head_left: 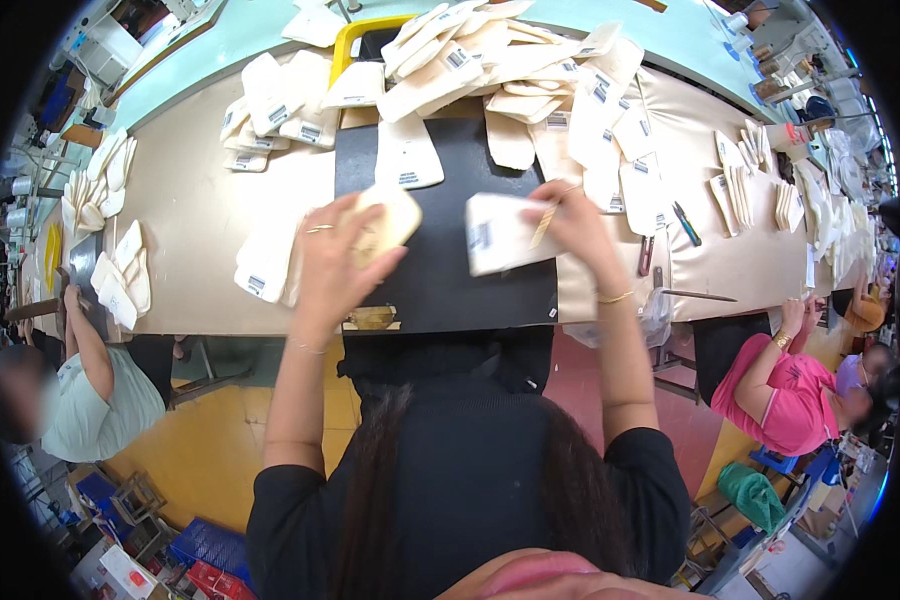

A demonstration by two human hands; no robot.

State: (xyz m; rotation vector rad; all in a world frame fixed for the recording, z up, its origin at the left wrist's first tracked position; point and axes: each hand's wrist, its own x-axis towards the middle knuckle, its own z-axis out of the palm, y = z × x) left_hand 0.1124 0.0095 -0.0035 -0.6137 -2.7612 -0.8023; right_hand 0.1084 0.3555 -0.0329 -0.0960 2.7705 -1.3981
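Nearest to the camera, dark hair and a black top are seen, and the two bare forearms rise from them toward the table [190,230]. A thin bracelet is worn on each wrist.

The left hand [335,262] is closed around a cream insole piece [388,220]; its fingers are curled over the lower part of the piece, and a ring is seen on one finger. The right hand [570,225] is closed on a white flat piece [500,232] with a barcode sticker, which is held by its right edge together with a thin yellowish stick [543,226]. Both pieces are held just above a black mat [440,280] that lies on the beige table, and they are near each other but not touching.

Just left of the left hand, more white pieces [265,262] lie on the table edge. To the right of the right hand, a blue pen [686,224] and a red-handled tool [646,255] are seen. Farther away, at the top of the mat, a large heap of cream pieces [490,65] is piled, partly over a yellow tray [355,40]. Other people are seated at the left and at the right of the table, a person in a pink top [785,395] among them.
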